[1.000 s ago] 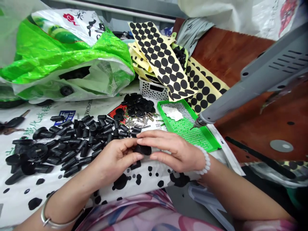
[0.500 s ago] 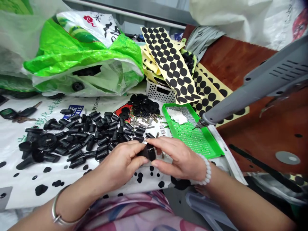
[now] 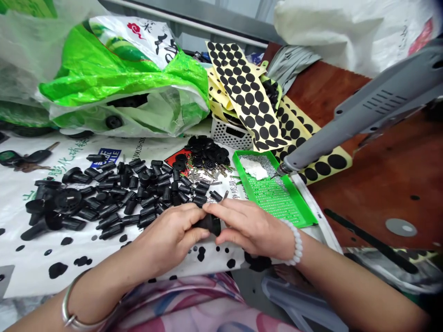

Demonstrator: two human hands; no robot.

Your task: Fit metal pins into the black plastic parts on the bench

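Your left hand is gripping a black plastic part over the desk's near edge; your right hand is holding its other end, beside loose black pieces.

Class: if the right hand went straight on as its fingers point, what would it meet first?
Probably the left hand: its fingers lie just ahead of the right hand, by the black part. Whether the hands touch is unclear.

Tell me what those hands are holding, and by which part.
A black piece: the left hand pinches its left end; the right hand cups around its right end.
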